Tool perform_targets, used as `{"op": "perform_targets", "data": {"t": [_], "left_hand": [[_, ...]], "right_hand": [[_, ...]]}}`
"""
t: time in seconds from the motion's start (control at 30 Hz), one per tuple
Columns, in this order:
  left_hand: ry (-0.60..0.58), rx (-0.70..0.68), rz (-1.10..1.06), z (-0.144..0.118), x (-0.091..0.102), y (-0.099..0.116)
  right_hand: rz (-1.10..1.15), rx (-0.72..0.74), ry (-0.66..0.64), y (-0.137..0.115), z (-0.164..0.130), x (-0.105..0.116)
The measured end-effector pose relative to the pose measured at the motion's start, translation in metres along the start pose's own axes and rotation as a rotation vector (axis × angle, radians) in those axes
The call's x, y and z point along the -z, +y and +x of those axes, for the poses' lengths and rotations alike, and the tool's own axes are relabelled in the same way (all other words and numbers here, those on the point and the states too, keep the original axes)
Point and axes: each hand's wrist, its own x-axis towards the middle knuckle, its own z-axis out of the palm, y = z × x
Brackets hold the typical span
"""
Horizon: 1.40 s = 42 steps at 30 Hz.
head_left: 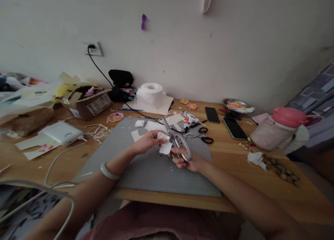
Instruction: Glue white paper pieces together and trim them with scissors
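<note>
1. Scissors [175, 138] with silver handles sit over the middle of the grey cutting mat [125, 160], blades pointing away toward the wall, wrapped near the pivot in a white tissue [165, 146].
2. At far left, a white box-shaped device [62, 132] lies on the wooden table [235, 170] with paper scraps beside it; a cardboard box [90, 102] stands behind.
3. Left hand [147, 141] — a pale bangle [109, 171] on its wrist — closes its fingers on the tissue, pressing it against the blades.
4. Right hand [188, 160] grips the scissors by the handle loops, fingers curled through and around them.
5. Behind the mat stands a toilet paper roll [150, 93]; a glue gun [190, 120] and small black-handled scissors [205, 135] lie just right of the blades.
6. Farther right — two phones [212, 114], a metal bowl [236, 106], and a pink-lidded bottle [283, 126] on its side.
</note>
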Motion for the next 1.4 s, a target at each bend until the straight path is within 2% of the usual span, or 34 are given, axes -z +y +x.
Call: {"op": "perform_targets", "data": {"t": [0.1, 0.17, 0.23, 0.37, 0.43, 0.53, 0.73, 0.83, 0.9, 0.93, 0.97, 1.0, 1.07, 1.1, 1.2, 1.3, 1.4], "left_hand": [[-0.159, 0.067, 0.032, -0.003, -0.002, 0.000], [-0.201, 0.078, 0.044, -0.004, -0.003, 0.000], [-0.189, 0.058, 0.027, -0.003, -0.004, 0.001], [-0.010, 0.043, 0.012, 0.004, 0.002, -0.001], [0.137, 0.072, 0.121, 0.008, 0.009, -0.005], [0.313, 0.041, 0.350, 0.012, 0.020, -0.012], [0.428, 0.055, 0.678, 0.011, 0.027, -0.023], [0.467, -0.024, 0.890, 0.009, 0.024, -0.023], [0.485, -0.108, 0.952, 0.008, 0.022, -0.017], [0.473, -0.144, 0.934, 0.008, 0.020, -0.013], [0.408, -0.161, 0.881, 0.006, 0.018, -0.009], [0.317, -0.141, 0.797, 0.005, 0.015, -0.006], [0.030, -0.059, 0.581, 0.002, 0.010, -0.002], [-0.067, -0.037, 0.456, 0.001, 0.007, -0.001], [-0.261, 0.019, 0.184, -0.003, 0.001, -0.005], [-0.410, 0.143, 0.036, -0.003, -0.001, -0.008], [-0.436, 0.241, -0.002, -0.001, -0.001, -0.007]], "right_hand": [[-0.016, -0.018, 0.028, 0.002, 0.002, 0.001], [-0.038, -0.035, 0.054, 0.002, 0.003, 0.001], [-0.045, -0.048, 0.077, 0.002, 0.003, 0.001], [-0.009, -0.059, 0.101, 0.002, 0.004, 0.002], [0.020, -0.062, 0.110, 0.003, 0.004, 0.004], [0.054, -0.048, 0.125, 0.004, 0.005, 0.006], [0.072, -0.037, 0.117, 0.005, 0.006, 0.008], [0.069, -0.032, 0.118, 0.005, 0.006, 0.008], [0.066, -0.038, 0.128, 0.005, 0.006, 0.007], [0.065, -0.038, 0.132, 0.005, 0.006, 0.006], [0.065, -0.037, 0.135, 0.005, 0.006, 0.006], [0.066, -0.034, 0.136, 0.005, 0.006, 0.005], [0.069, -0.021, 0.136, 0.005, 0.006, 0.005], [0.072, -0.013, 0.136, 0.005, 0.006, 0.005], [0.086, -0.004, 0.142, 0.004, 0.006, 0.004], [0.092, -0.001, 0.153, 0.004, 0.006, 0.003], [0.111, -0.007, 0.174, 0.004, 0.006, 0.002]]}}
